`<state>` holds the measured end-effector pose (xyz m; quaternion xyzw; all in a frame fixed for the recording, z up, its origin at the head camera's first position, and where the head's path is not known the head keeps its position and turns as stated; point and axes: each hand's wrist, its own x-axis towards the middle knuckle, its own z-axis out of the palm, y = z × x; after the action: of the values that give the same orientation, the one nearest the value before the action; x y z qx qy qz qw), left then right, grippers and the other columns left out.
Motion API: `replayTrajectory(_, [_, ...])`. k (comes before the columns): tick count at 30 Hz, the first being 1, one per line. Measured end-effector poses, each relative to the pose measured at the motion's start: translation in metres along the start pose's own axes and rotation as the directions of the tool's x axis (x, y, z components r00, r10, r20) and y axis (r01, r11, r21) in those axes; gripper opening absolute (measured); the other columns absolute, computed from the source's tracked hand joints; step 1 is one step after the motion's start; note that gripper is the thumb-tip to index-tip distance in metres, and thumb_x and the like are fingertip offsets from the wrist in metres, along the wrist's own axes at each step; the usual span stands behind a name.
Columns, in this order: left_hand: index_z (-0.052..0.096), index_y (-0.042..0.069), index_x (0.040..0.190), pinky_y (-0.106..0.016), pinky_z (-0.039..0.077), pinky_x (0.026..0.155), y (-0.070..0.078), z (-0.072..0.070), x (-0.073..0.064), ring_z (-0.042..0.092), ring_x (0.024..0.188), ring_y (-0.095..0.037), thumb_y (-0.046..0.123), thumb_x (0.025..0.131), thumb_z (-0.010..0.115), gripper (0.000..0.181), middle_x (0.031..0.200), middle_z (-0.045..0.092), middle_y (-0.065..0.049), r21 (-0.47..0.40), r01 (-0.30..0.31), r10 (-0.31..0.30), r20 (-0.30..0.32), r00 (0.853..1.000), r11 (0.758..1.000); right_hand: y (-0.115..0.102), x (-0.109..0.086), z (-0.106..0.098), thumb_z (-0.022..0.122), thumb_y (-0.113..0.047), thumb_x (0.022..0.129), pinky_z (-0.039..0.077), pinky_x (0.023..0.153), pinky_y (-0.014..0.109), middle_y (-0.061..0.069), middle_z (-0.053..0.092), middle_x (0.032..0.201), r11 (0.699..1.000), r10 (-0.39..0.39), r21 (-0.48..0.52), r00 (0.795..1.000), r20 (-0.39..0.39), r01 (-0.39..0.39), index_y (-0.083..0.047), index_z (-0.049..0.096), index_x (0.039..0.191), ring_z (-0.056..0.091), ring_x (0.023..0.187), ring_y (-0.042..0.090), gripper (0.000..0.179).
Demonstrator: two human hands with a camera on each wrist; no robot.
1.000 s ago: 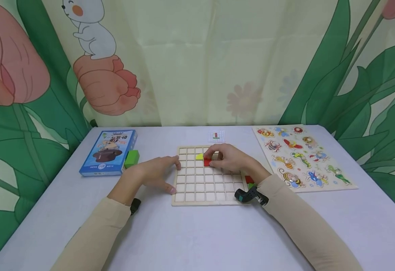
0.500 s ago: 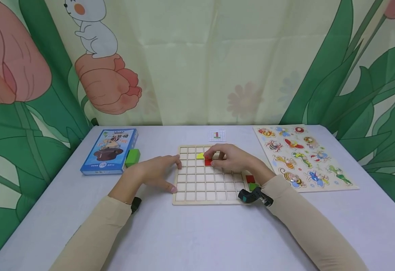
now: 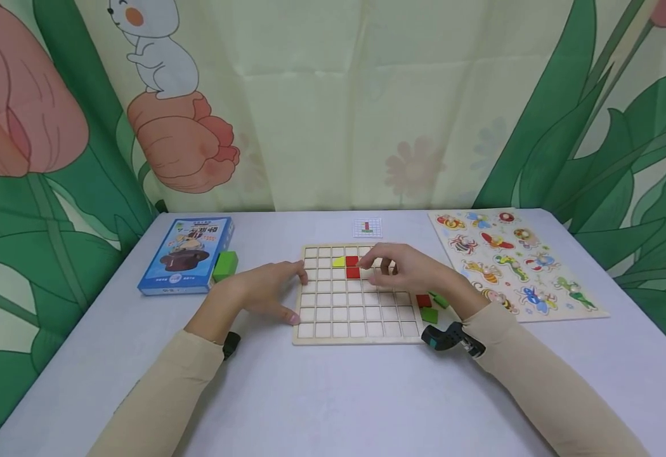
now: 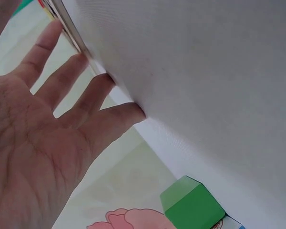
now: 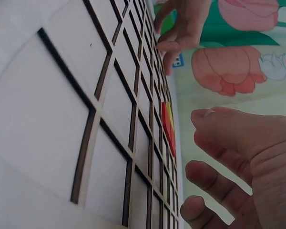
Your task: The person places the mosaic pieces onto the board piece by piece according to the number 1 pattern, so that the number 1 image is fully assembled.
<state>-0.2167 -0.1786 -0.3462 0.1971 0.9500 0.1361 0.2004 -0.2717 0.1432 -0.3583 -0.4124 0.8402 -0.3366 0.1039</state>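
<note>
- R hand (image 3: 404, 266): fingers loosely bent, thumb and index apart, nothing gripped. My R wrist cam agrees: no piece btw the fingers.
- Just changed: vs. half a sec ago, R hand has slid off to the right, clear of the red tiles, so both now show in full. L hand hasn't shifted.
- My read for the job: that placement looks done & R hand is free.
- L hand (image 3: 267, 291): relaxed, fingers spread, tips and thumb against the left rim of the grid board (image 3: 340, 313); prob. steadying it.
- Task pcs: rear red tile (image 3: 352, 261) and front red tile (image 3: 352, 273), one directly behind the other in the upper-middle cells, just left of R fingertips. Bright, flat, squarish, seated straight AFAICT.
- Yellow piece (image 3: 339, 261) just left of the rear red one; exact outline too small to call.
- Board: pale wood, raised dividers, lying flat, most cells bare.
- Off its right edge: loose red tile (image 3: 424, 301) + green piece (image 3: 430, 315), w/ another bit of green (image 3: 439, 299) near the R wrist.
- Behind board: small pattern card (image 3: 367, 228), red upright w/ green at its foot.
- Far left: blue box (image 3: 183, 257), green block (image 3: 226, 266) beside it. Right: insect puzzle board (image 3: 512, 263).
</note>
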Motion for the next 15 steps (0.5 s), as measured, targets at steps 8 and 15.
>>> replayTrajectory(8, [0.051, 0.029, 0.129, -0.051, 0.039, 0.117, -0.001, 0.0, 0.0, 0.047, 0.14, -0.028, 0.048, 0.076, 0.09, 0.069, 0.154, 0.048, -0.006, 0.003, 0.002, -0.002, 0.002, 1.0, 1.0, 0.002, -0.015, -0.005, 0.074, -0.016, 0.096, 0.056, 0.077, 0.034, 0.004, 0.068, 0.122, 0.999, 0.05, -0.004, 0.998, -0.031, -0.05, -0.015, 0.069, 0.126, 0.06, 0.092, 0.019, 0.031])
replayTrajectory(15, [0.051, 0.028, 0.129, -0.051, 0.039, 0.117, -0.001, 0.0, 0.0, 0.046, 0.14, -0.028, 0.048, 0.076, 0.09, 0.069, 0.154, 0.048, -0.007, -0.002, 0.005, -0.005, 0.009, 1.0, 1.0, 0.007, -0.03, -0.009, 0.076, -0.014, 0.095, 0.054, 0.074, 0.03, 0.006, 0.069, 0.119, 1.0, 0.032, 0.003, 0.998, -0.058, -0.031, -0.011, 0.068, 0.125, 0.061, 0.09, 0.019, 0.032])
